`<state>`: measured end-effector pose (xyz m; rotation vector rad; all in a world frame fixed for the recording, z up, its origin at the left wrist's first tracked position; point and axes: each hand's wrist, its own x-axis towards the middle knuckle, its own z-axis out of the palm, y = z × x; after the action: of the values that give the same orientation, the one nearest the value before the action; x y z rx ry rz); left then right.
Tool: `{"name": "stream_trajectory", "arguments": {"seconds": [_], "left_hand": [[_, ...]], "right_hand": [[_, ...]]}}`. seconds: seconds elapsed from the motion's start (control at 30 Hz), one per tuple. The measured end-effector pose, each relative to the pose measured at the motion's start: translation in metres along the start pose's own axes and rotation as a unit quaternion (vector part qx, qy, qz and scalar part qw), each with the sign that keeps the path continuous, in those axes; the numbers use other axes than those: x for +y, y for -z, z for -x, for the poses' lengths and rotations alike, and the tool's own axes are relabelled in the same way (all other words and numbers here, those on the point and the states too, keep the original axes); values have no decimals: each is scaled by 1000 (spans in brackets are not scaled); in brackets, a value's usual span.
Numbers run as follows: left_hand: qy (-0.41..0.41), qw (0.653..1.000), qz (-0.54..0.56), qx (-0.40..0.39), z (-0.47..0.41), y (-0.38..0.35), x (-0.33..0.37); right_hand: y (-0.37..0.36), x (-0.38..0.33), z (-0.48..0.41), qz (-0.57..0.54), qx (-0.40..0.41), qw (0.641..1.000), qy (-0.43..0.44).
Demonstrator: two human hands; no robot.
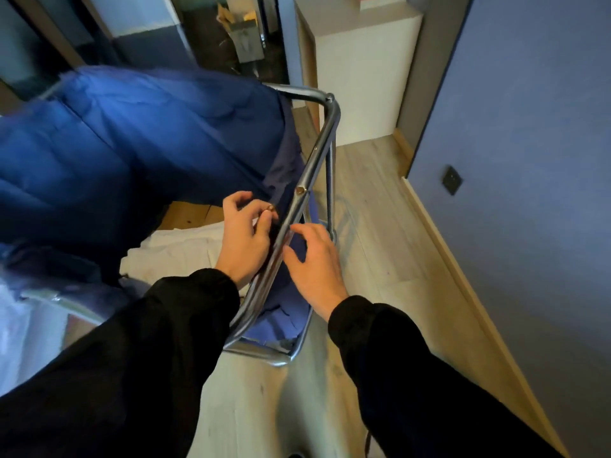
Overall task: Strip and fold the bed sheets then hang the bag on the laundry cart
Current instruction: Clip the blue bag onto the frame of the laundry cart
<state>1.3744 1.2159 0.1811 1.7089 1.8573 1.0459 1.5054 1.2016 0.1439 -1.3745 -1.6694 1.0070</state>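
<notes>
- The bag [139, 143] is deep royal blue, plain, with darker navy folds near the rail.
- The laundry cart [310, 166] frame is shiny silver-grey metal, with a small brass-coloured stud [300, 190] on its rail.
- The sheets [172, 252] inside are plain white.
- The sleeves [148, 358] are solid black.
- The floor [380, 226] is pale wood with a light grain pattern.
- The wall [529, 143] is muted blue-violet, with a tan skirting board [463, 259] along its foot.
- The wall socket [451, 180] is dark grey.
- The cabinet [360, 77] is white with light wood edges.
</notes>
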Motion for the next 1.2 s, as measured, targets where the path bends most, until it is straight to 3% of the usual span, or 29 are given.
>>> {"name": "stream_trajectory", "arguments": {"seconds": [0.07, 0.2, 0.33, 0.53, 0.93, 1.2], "left_hand": [[18, 999, 39, 6, 0, 12, 0], [46, 996, 74, -11, 3, 38, -14], [77, 992, 99, -12, 13, 65, -23], [100, 990, 94, 11, 0, 98, -38], [81, 996, 36, 15, -98, 185, -43], [104, 989, 36, 99, -150, 258, -66]], "right_hand": [[-5, -18, 0, 88, -36, 994, 58], [-26, -54, 0, 156, -105, 980, 62], [-41, -82, 5, 124, -131, 984, 18], [-76, -114, -4, 44, -102, 993, -33], [-129, -176, -107, -90, -78, 992, -46], [-182, -242, -168, -152, -98, 983, -34]]}}
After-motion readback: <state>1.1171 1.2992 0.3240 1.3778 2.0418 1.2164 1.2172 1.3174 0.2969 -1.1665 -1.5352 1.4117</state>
